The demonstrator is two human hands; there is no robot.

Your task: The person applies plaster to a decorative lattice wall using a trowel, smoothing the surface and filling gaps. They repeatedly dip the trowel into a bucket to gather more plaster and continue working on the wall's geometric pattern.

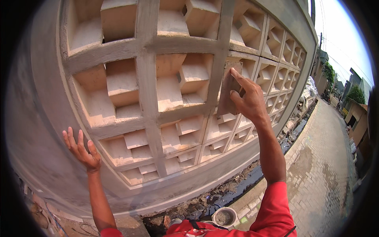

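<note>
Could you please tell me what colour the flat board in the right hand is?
The board is greyish brown, best seen in the head view.

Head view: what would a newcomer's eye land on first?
First, the big lattice of cream blocks with grey joints filling the middle and top. Next, the flat brownish board held against the lattice, right of centre, by the right grip, while the open left grip is raised by the plain grey border at left. Then the bright paved lane at right, beside a ditch of dark water.
</note>
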